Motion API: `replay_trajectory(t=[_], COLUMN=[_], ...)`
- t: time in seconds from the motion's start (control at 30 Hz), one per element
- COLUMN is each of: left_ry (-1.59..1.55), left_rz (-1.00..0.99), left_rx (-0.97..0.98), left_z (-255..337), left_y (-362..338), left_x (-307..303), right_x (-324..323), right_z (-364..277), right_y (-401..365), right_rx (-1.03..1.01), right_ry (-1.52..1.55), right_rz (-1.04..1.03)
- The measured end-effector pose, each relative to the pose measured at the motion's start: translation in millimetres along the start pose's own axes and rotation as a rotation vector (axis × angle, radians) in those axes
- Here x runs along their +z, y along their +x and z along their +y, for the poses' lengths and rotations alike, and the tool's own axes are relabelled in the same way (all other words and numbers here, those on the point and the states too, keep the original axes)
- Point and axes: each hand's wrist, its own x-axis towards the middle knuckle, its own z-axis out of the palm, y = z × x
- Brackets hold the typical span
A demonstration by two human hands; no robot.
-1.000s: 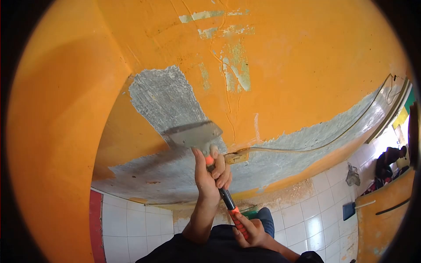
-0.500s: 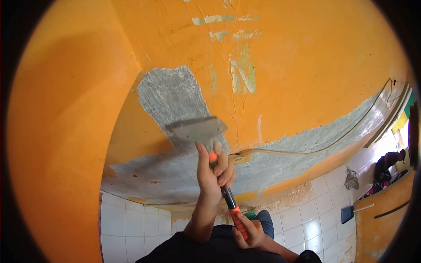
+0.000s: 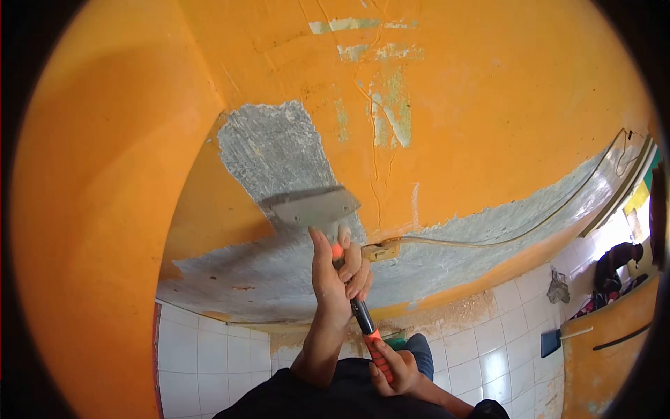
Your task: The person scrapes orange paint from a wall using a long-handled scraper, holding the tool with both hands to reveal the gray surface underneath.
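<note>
I hold a long-handled scraper [image 3: 310, 207] against an orange painted wall [image 3: 488, 105]. Its wide grey blade lies flat at the lower edge of a bare grey patch [image 3: 272, 150] where the paint is gone. My left hand [image 3: 338, 276] grips the handle just below the blade. My right hand [image 3: 394, 363] grips the orange and black handle end, close to my body. A second, long strip of bare grey plaster [image 3: 447, 244] runs along the bottom of the wall.
A small fitting with a cable [image 3: 380, 250] sits on the wall just right of my left hand. White floor tiles [image 3: 488, 349] carry dust and debris. An orange door [image 3: 607, 356] and dark bundles stand at the far right.
The scraper blade moved up slightly along the wall and my view shifted a little; both hands kept their grip.
</note>
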Motion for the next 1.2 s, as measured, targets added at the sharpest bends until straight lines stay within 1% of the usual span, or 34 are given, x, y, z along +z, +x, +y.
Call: replay_trajectory(t=[0.03,0.1,0.13,0.2,0.27,0.37,0.43,0.47,0.57,0.7,0.8,0.87,0.97,1.0,1.03,1.1,1.17,1.2], left_ry=[0.005,0.025,0.025,0.015,-0.004,0.006,0.021,0.010,0.025,0.018,0.020,0.001,0.000,-0.003,0.026,0.065,0.005,0.000], left_rz=[-0.008,0.040,0.039,-0.016,-0.008,0.007,0.037,0.013,-0.021,0.014,0.004,0.052,-0.013,-0.006,0.004,-0.001,-0.001,0.032], left_rx=[0.002,0.004,-0.001,0.025,0.020,0.017,0.008,0.027,0.061,0.021,0.037,0.030,0.051,0.049,0.055,0.066,0.049,0.049], left_z=[0,-4,-1,8,1,0,3,11,12,10,14,6,16,17,19,19,9,13], left_y=[0,-4,-1,5,0,0,-1,5,6,4,2,-1,7,6,6,6,3,3], left_x=[-1,-2,1,9,-1,-2,3,10,9,13,17,12,19,20,22,22,15,22], right_x=[2,0,0,1,1,0,-2,-3,-2,-5,-8,-9,-9,-9,-10,-9,-8,-7], right_z=[1,2,0,-6,-6,5,0,-2,-2,-7,-17,-14,-11,-16,-17,-17,-14,-16], right_y=[0,3,4,12,12,0,18,24,15,17,23,14,24,37,32,23,25,23], right_rx=[0.032,0.005,-0.010,0.024,0.059,0.006,-0.014,-0.040,0.010,0.010,-0.045,0.016,0.003,-0.051,-0.052,0.026,-0.007,-0.019], right_ry=[0.016,-0.009,-0.030,-0.022,-0.025,0.006,-0.007,-0.018,-0.038,-0.045,-0.058,-0.085,-0.047,-0.053,-0.052,-0.053,-0.063,-0.069], right_rz=[0.005,0.009,0.013,0.014,0.010,0.001,0.007,0.008,-0.027,-0.009,-0.013,0.013,-0.001,0.054,0.049,0.007,0.032,0.054])
